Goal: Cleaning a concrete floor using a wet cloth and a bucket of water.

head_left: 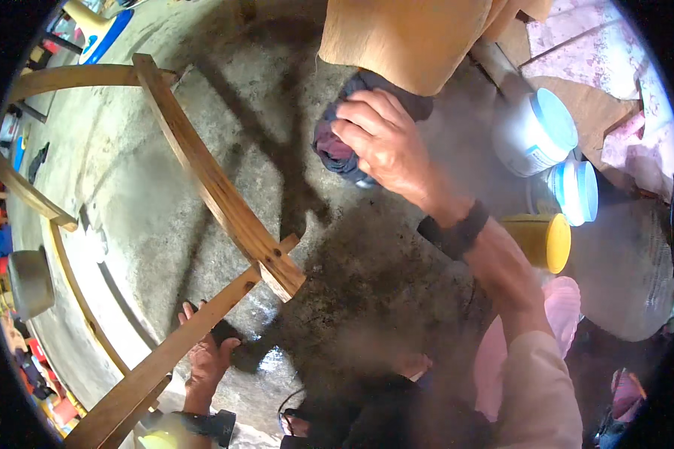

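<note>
My right hand [386, 150] is closed over a bunched dark cloth [332, 144] with maroon patches, pressed against the grey concrete floor [247, 150]. A black band circles that wrist. Lower left, my left hand [206, 358] reaches toward the floor with thumb and fingers apart and nothing visible in it. A bar of a wooden frame [221, 202] passes over that hand and hides part of its fingers. Wet, shiny patches show on the floor beside the left hand.
A tan sheet-like piece [404, 45] overhangs the cloth. On the right stand two tubs with light blue lids [556, 121] [589, 191], a yellow container [556, 243] and a pink ridged thing [494, 367]. At far left are a dark pot [30, 284] and a blue-edged object [105, 37].
</note>
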Motion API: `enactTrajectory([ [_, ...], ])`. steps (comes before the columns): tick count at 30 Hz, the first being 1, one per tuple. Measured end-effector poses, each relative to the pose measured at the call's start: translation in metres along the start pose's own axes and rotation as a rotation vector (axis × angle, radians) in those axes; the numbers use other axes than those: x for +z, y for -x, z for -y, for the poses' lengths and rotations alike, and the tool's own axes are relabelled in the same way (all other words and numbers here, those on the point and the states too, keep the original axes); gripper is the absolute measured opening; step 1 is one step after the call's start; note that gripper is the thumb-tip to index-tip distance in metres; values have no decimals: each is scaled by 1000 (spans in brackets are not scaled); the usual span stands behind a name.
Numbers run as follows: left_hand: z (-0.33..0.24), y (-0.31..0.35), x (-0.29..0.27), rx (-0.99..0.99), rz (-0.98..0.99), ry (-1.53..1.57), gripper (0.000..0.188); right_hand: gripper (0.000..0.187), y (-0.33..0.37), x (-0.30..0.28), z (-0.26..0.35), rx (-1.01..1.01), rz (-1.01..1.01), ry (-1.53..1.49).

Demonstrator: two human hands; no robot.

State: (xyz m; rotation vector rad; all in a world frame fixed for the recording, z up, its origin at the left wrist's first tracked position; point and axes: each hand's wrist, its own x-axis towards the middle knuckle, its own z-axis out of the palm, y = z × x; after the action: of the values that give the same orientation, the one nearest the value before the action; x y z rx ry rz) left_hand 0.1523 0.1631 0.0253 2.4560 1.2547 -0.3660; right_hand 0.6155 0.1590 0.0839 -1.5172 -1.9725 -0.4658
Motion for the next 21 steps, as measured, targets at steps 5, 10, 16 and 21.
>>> enactTrajectory([
  [5,-13,-6,-7,-12,35,-8,92,36,12,35,-23,74,180,224],
  [10,-18,-7,-8,70,-79,38,82,34,33,54,-24,372,88,16],
  [16,-18,-4,-9,93,-39,-51,84,40,77,11,39,356,260,-413],
  [21,-13,-3,-4,32,-47,-28,92,45,86,8,37,71,457,-146],
])
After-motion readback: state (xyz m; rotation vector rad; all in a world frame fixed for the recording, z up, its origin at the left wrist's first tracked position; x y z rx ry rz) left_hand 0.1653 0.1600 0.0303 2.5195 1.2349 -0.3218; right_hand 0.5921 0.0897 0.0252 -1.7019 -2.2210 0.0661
